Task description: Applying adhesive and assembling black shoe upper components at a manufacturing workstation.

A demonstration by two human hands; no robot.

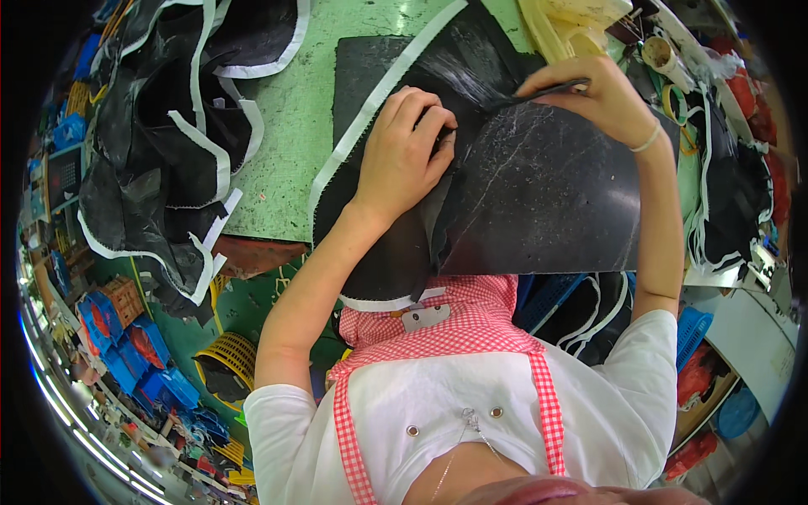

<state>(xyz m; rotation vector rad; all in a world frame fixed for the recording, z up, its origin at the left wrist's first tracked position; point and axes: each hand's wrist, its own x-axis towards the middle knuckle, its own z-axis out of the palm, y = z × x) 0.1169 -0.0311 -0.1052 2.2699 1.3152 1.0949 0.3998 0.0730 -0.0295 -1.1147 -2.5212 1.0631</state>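
Across the green table point(286, 126), just in front of the person, a dark flat board point(555, 202) lies under the work, presumably to give a firm surface and spare the tabletop. The black piece point(379, 244) with white edging point(356, 130) rests over the board's left part, its lower end reaching toward the checked apron point(429, 337); lying so close, it can likely be worked without stretching. The left hand point(400, 147) rests on it with bent fingers, seemingly to keep it from sliding; whether thumb and fingers also pinch a fold is hidden, so I cannot tell. The right hand point(610, 101) has thumb and fingers closed around a slim dark tool point(555, 90), its far end meeting the black material near a pale, shiny streak; its exact kind is unclear. Holding it low and slanted probably suits contact along the surface. Similar white-edged pieces point(126, 210) hang in a heap at the table's left, apparently kept aside so the board stays free for one piece, while a yellow plastic bag point(581, 34) sits beyond the right hand.
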